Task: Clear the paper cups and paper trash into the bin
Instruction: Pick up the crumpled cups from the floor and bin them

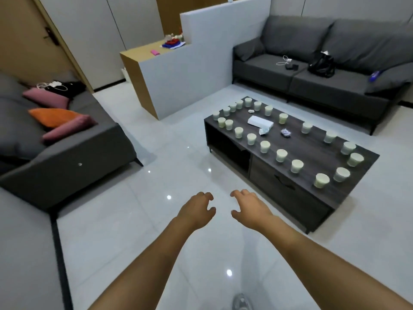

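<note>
Paper cups [281, 155] stand in a loose ring round the edge of the dark coffee table [317, 153], about two dozen by rough count, all upright with mouths up; none tipped that I can see. The ring is stretched along the table's long axis, which runs from the far left corner toward the near right corner in my view. Nearest cup to me sits at the near right end [321, 180]. Inside the ring: a flat white paper packet [260, 121], its long side lying roughly along the table's length; a crumpled paper scrap [263, 131] touching or just beside its near end; a smaller crumpled wad [286, 132] a little to the right; one small white scrap [251, 111] near the far row of cups. Whether the cups hold anything I cannot tell. Progress: judged from this layout, nothing is cleared yet; every cup and scrap is left to do. No bin is in view, so its place needs finding first. My left hand [196, 211] and right hand [250, 209] hang out in front of me over the glossy tiled floor [156, 166], well short of the table, fingers loosely curled, gripping nothing, touching nothing. Beyond the table: a grey sofa [324, 70] with a black bag [321, 66] and a cable. To my left, a second sofa [67, 153] with pink and orange cushions.
</note>
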Available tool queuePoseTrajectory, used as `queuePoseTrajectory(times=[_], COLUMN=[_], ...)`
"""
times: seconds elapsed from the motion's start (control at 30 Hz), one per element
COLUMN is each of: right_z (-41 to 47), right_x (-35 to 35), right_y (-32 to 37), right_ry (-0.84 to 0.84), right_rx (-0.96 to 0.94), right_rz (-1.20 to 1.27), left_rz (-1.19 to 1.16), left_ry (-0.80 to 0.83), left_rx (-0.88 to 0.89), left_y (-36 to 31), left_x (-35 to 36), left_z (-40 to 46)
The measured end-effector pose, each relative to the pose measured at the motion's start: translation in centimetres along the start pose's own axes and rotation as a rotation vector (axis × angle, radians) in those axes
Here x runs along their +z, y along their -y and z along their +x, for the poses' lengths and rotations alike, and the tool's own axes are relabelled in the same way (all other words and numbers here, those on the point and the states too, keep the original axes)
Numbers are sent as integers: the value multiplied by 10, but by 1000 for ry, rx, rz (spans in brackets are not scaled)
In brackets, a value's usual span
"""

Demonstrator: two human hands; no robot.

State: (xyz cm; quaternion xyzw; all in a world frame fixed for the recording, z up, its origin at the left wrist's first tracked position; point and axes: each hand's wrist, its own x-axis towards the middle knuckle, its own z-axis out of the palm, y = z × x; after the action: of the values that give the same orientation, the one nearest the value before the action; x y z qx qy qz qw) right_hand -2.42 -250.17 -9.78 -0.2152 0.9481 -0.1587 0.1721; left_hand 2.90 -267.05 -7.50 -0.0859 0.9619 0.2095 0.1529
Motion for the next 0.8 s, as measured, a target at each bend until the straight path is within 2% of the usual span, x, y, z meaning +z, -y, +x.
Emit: queuePoseTrajectory(times=[0.17,0.4,0.6,0.8], right_z=[123,307,483,630], right_x=[-44,-56,-87,-122], right_y=[7,47,103,137], right_ry=[1,81,89,70], right_rx=[-46,-113,-111,-101], right_rz=[-32,-71,-79,-44], left_rz=[-50,-107,-98,-62], left_ry=[-41,-38,-24,-26], left_rx=[-58,-145,-148,-101], left_y=[27,109,186,228], left_x=[-56,-119,-203,-282], left_z=[100,242,389,525])
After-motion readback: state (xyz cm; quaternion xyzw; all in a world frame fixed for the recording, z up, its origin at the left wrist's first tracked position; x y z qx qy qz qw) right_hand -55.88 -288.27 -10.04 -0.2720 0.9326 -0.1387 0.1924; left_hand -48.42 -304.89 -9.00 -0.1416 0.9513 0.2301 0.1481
